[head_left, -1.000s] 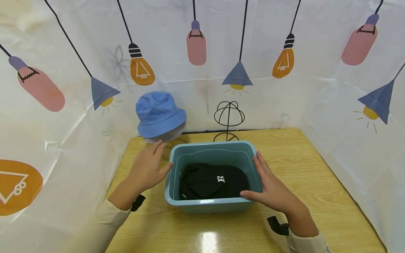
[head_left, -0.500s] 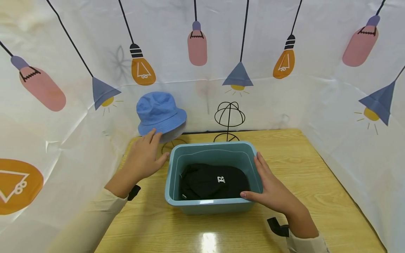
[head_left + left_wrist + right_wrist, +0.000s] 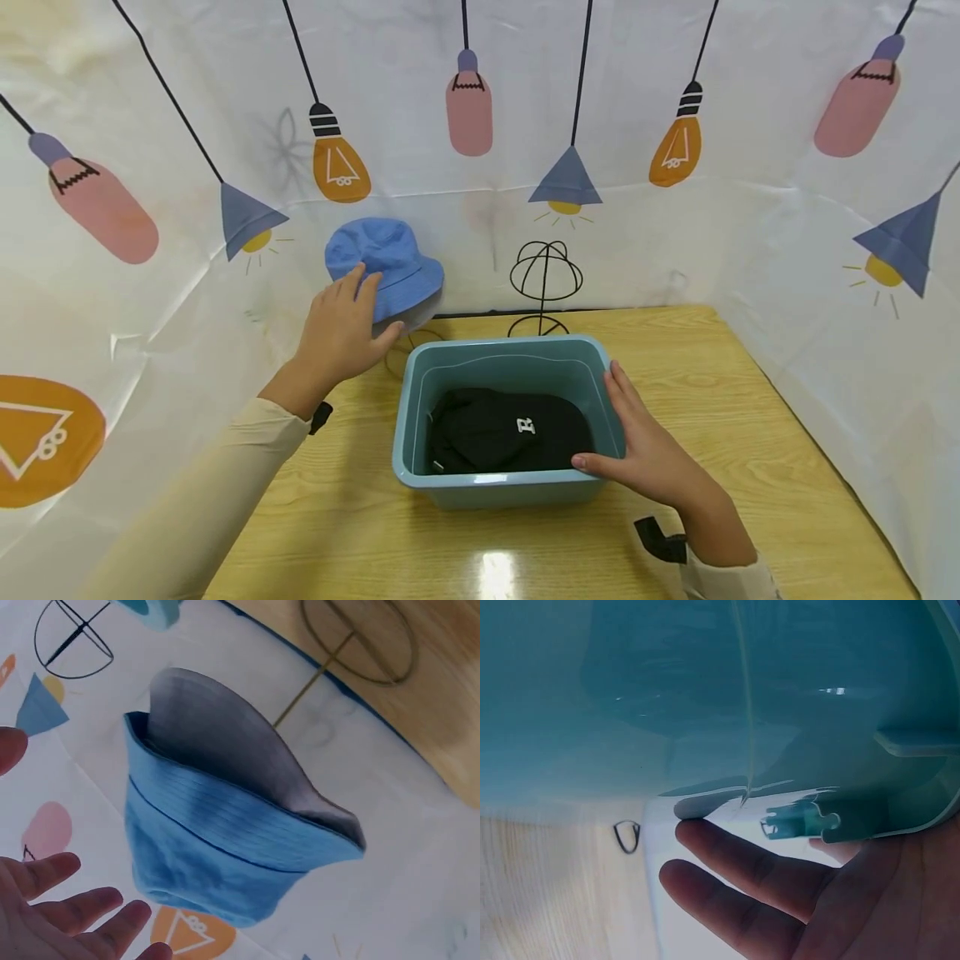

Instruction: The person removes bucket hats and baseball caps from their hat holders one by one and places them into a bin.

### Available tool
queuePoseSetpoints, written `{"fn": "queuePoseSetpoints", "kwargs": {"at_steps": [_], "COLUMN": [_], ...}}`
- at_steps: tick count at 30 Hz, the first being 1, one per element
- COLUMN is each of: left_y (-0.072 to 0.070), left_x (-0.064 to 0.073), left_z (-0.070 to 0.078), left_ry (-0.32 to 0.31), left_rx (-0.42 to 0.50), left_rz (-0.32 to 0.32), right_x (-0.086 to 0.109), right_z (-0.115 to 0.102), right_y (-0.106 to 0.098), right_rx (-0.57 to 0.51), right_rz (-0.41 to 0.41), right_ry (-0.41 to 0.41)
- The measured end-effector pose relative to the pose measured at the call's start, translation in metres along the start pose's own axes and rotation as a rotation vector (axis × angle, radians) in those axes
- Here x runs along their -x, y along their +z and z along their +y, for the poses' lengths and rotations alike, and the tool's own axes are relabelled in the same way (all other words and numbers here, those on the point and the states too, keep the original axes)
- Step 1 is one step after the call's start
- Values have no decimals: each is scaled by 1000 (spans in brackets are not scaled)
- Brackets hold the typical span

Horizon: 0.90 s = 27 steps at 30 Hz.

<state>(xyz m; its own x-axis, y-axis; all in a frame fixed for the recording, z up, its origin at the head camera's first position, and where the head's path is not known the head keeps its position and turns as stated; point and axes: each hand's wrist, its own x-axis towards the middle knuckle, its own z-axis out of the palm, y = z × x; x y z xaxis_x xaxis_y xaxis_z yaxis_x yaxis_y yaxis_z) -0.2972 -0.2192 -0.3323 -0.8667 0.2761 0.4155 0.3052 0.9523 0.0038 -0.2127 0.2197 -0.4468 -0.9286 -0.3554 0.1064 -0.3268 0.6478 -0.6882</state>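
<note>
A blue bucket hat [image 3: 405, 279] with a grey underbrim sits on a thin wire stand [image 3: 322, 679] at the back left. My left hand [image 3: 337, 329] is raised in front of it, fingers spread; in the left wrist view its fingertips are close by the hat's crown. A black cap [image 3: 517, 429] with a white letter R lies inside the teal plastic basin [image 3: 495, 481]. My right hand [image 3: 648, 454] rests at the basin's front right corner, thumb over the rim and straight fingers along the outer side. In the right wrist view two fingers extend beneath the teal wall.
Behind the basin stands a bare black wire hat stand [image 3: 543, 287]. The wooden table [image 3: 750, 433] is enclosed by white sheeting [image 3: 637, 258] printed with lamps and bulbs, close along its back and right edges.
My left hand has left the basin's left rim and moved up and away to the bucket hat, overlapping its brim and crown in the head view. My right hand stays at the basin.
</note>
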Motion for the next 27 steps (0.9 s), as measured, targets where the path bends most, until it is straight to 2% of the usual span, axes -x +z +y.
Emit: {"fn": "queuePoseSetpoints", "kwargs": {"at_steps": [7,12,19,23,27], "left_y": [3,2,-3,-3,-1], "left_x": [-18,-34,-52,-62,-74], "left_z": [-17,-30,-39,-48,-59], "left_ry": [-44,-106,-157,-208,-290], "left_rx": [-34,-16,-23,28,134], "left_rz": [18,-13,-56,-112,-139], "right_x": [-1,-1,0,-1,0], "right_z": [3,3,5,5,4], "right_y": [1,1,0,-1,2], "right_rx": [6,0,4,-7,-25], "right_rz": [-3,-1,8,14,21], "right_ry": [5,8,10,10,9]}}
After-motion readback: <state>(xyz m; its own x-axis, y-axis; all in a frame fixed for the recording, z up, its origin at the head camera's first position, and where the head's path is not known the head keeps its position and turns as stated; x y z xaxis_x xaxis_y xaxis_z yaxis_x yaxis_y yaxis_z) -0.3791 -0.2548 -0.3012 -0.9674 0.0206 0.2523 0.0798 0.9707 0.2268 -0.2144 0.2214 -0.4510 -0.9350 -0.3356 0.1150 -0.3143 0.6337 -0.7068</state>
